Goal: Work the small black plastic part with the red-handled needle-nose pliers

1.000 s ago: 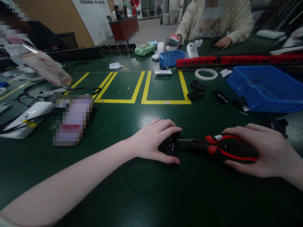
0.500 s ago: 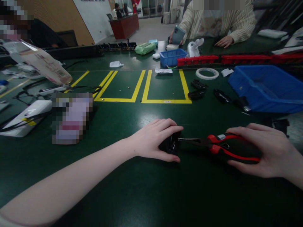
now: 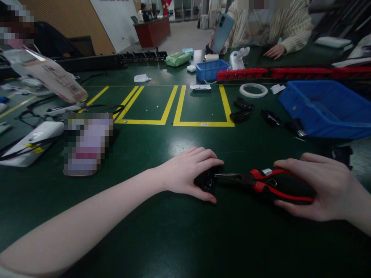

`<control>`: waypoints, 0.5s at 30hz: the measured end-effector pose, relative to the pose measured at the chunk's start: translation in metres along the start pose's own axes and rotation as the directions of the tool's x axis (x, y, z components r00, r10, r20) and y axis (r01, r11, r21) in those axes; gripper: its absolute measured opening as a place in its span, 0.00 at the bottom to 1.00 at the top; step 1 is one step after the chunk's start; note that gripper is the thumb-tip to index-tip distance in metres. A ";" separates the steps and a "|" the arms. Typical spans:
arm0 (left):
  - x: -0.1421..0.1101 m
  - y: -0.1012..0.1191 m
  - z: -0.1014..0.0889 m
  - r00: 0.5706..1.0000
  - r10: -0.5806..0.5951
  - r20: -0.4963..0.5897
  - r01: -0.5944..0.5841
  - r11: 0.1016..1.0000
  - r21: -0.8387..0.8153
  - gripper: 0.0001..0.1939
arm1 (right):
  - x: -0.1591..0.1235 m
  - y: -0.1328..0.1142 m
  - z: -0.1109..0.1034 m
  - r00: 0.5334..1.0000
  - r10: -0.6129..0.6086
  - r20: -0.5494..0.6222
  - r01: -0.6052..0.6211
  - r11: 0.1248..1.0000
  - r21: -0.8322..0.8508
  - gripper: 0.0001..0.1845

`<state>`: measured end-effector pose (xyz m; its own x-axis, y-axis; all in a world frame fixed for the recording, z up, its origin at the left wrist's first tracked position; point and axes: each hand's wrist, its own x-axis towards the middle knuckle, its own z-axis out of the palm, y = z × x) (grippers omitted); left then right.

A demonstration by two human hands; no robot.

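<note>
My left hand (image 3: 188,172) is wrapped over a small black plastic part (image 3: 208,180) on the green table, thumb on its near side and fingers on its far side. Much of the part is hidden under the palm, so its kind is unclear. In my right hand (image 3: 324,185) are red-and-black long-nose pliers (image 3: 261,181), with my fingers and thumb around the spread handles. The slim jaws point left, their tips at the right side of the black part. Whether the tips grip anything is too small to tell.
Loose black parts (image 3: 271,117) lie beside a large blue bin (image 3: 324,112) on the right. A tape roll (image 3: 253,90), a small blue basket (image 3: 211,70) and yellow tape lines (image 3: 203,124) are farther back. A phone (image 3: 91,146) lies left. Across the table, a person holds a phone (image 3: 223,33).
The pliers and my right hand have shifted slightly left and down, the tips closer into the black part. My left thumb has moved slightly. The person opposite has raised their phone.
</note>
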<state>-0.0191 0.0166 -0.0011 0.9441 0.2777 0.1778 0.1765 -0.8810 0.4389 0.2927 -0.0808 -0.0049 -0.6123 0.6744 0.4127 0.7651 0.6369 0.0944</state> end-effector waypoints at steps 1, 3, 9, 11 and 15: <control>0.000 0.000 0.000 1.000 -0.003 0.005 0.003 1.000 0.000 0.39 | 0.000 0.000 0.000 1.000 -0.006 0.002 0.006 1.000 -0.008 0.24; 0.000 0.000 -0.001 1.000 -0.011 0.012 0.011 1.000 0.000 0.39 | 0.000 0.001 0.000 1.000 -0.017 0.003 0.017 1.000 -0.022 0.24; 0.000 0.001 -0.002 0.999 -0.031 0.043 0.030 0.999 0.009 0.39 | 0.001 0.003 -0.002 0.999 -0.039 0.012 0.040 0.999 -0.031 0.24; 0.000 0.002 -0.002 0.999 -0.032 0.045 0.031 0.999 0.009 0.39 | 0.001 0.003 -0.002 0.999 -0.047 0.007 0.047 0.998 -0.038 0.23; 0.000 0.001 -0.001 0.999 -0.021 0.041 0.020 1.000 0.007 0.39 | 0.001 0.003 -0.003 0.998 -0.064 0.003 0.064 0.997 -0.049 0.24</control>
<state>-0.0193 0.0162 0.0003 0.9508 0.2801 0.1326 0.1978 -0.8778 0.4363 0.2953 -0.0791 -0.0011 -0.6603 0.6335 0.4032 0.7334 0.6594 0.1651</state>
